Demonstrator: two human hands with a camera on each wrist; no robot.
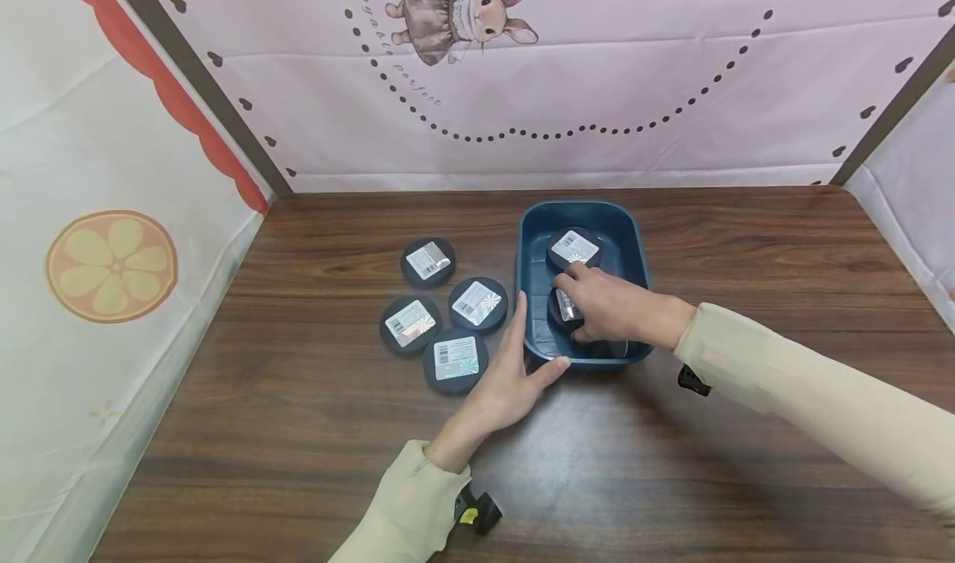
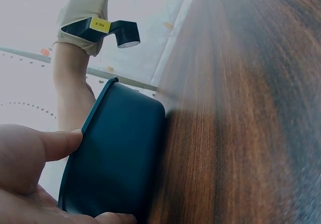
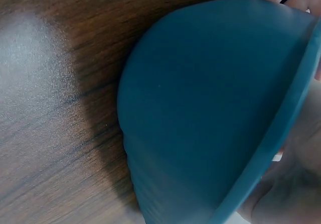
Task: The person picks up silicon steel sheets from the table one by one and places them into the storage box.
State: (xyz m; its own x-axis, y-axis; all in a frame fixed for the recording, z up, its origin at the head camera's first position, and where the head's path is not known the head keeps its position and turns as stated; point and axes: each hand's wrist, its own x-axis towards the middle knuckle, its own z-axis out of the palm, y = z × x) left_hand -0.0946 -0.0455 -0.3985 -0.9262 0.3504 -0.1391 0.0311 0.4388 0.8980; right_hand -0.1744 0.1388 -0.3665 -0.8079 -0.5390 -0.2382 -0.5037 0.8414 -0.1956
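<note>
A blue plastic bin (image 1: pixel 539 314) stands on the table. In it, a black round disc with a silver-white barcode label (image 1: pixel 574 246) lies toward the far end. Nearer, my right hand (image 1: pixel 615 302) reaches in and grips another labelled disc (image 1: pixel 564 308) with curled fingers, partly covering it. A dark shape under that hand is mostly hidden. My left hand (image 1: pixel 501 389) rests against the bin's near left corner, fingers straight along the left side and thumb at the near rim. In the left wrist view, its thumb (image 2: pixel 62 144) touches the rim.
Several similar labelled black discs (image 1: pixel 429 262) lie flat on the wooden table (image 1: pixel 313 430) left of the bin, one close to my left hand. A rabbit-printed cloth (image 1: pixel 597 74) rises behind the table, and a white cloth (image 1: pixel 67 397) hangs at the left.
</note>
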